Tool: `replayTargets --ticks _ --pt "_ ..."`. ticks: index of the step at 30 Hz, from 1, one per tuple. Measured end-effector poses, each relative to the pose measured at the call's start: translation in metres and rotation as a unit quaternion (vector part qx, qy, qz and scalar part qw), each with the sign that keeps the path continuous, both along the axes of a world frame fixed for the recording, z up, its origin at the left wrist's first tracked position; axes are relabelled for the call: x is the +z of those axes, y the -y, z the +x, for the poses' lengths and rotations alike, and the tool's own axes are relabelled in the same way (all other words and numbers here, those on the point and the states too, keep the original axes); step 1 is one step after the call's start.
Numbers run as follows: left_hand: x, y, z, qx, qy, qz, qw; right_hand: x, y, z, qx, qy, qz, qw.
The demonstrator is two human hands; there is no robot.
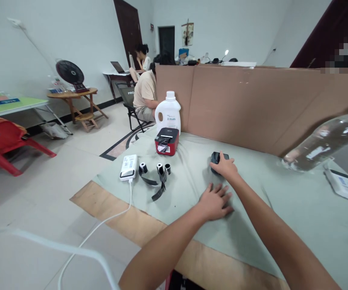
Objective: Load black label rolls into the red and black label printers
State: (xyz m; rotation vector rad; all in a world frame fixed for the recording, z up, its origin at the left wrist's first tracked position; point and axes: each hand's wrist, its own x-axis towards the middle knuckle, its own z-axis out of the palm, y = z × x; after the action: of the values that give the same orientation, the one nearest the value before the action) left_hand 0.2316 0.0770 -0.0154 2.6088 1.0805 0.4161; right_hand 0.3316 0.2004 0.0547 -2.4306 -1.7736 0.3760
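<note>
My right hand (227,168) grips a small black box-shaped object (218,155) that rests on the pale green cloth (188,197); what kind of thing it is I cannot make out, as my fingers cover part of it. Just nearer to me, my left hand (216,202) lies flat on the cloth with its fingers spread, holding nothing. To the left lie several small rolls (159,169) with dark strips (158,196) unwound from them. Behind these stands a red and black label printer (167,141), with a dark strip at its front.
A white jug (169,110) stands behind the printer. A white power bank (128,167) with a white cable (130,197) lies at the left. A cardboard wall (237,104) closes off the back. A large clear bottle (324,141) leans at right near a white device (344,184). People sit beyond.
</note>
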Motion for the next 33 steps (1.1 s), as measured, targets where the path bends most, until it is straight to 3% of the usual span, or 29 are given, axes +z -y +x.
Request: replayTargets --ticks 2,4,7,10,13,16,19,25,33 --pt "0.006 -0.001 -0.001 0.025 0.042 -0.004 0.999 -0.006 -0.005 0.014 0.004 -0.034 0.013 0.999" --pt "0.013 -0.003 -0.006 0.074 0.081 -0.014 0.994 -0.015 -0.010 0.033 0.023 -0.093 0.073 0.993" --pt "0.020 -0.017 -0.018 0.164 0.129 -0.012 0.978 -0.039 -0.015 0.060 0.062 -0.235 0.197 0.950" --pt "0.023 -0.047 -0.032 0.238 0.144 -0.025 0.960 -0.067 -0.013 0.072 0.060 -0.349 0.265 0.897" --pt "0.026 -0.086 -0.036 0.265 0.113 -0.058 0.956 -0.084 -0.008 0.072 0.051 -0.381 0.291 0.876" --pt "0.025 -0.117 -0.027 0.248 0.089 -0.085 0.961 -0.089 -0.005 0.070 0.044 -0.379 0.300 0.874" --pt "0.016 -0.131 -0.015 0.246 0.102 -0.092 0.959 -0.090 -0.006 0.072 0.040 -0.370 0.290 0.882" --pt "-0.002 -0.133 -0.008 0.269 0.119 -0.062 0.954 -0.096 -0.008 0.076 0.045 -0.349 0.272 0.896" --pt "-0.002 -0.132 -0.006 0.285 0.075 -0.030 0.955 -0.089 -0.006 0.073 0.049 -0.324 0.260 0.909"
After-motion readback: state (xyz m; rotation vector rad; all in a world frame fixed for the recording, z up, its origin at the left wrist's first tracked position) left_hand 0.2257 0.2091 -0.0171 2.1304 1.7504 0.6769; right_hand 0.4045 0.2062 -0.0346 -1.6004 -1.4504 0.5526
